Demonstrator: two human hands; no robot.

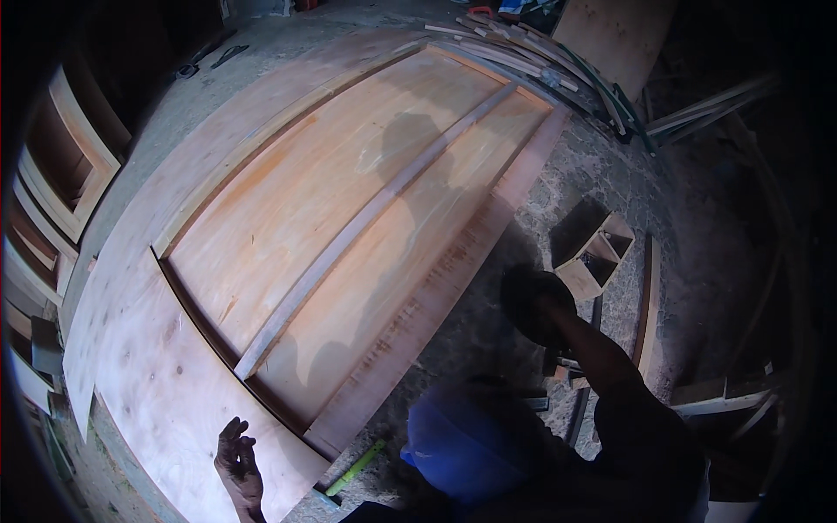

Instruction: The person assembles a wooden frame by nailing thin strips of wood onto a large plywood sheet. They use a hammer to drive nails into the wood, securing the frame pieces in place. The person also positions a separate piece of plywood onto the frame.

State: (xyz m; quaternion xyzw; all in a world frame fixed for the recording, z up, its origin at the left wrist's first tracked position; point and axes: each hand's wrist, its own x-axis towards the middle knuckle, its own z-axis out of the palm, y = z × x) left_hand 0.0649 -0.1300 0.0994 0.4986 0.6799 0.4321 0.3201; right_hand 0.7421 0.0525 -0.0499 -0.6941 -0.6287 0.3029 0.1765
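Observation:
My left hand (pixel 237 458) hovers at the lower left over the pale plywood sheet (pixel 174 392). Its fingers are loosely bent and apart, and nothing shows between them. Beyond it, a wooden frame panel lies on the sheet, with a long middle batten (pixel 375 213), a far side rail (pixel 288 131) and a wider near rail (pixel 410 327). A dark gap (pixel 196 314) runs along the panel's near end. Of my right hand nothing can be seen.
A co-worker in a blue cap (pixel 466 444) bends at the lower right, an arm (pixel 602 349) reaching to a dark round thing (pixel 534 305). Nearby stand a divided wooden box (pixel 597 257) and a bright green strip (pixel 356 469). Wood strips (pixel 514 48) lie behind; frames (pixel 74 166) lean left.

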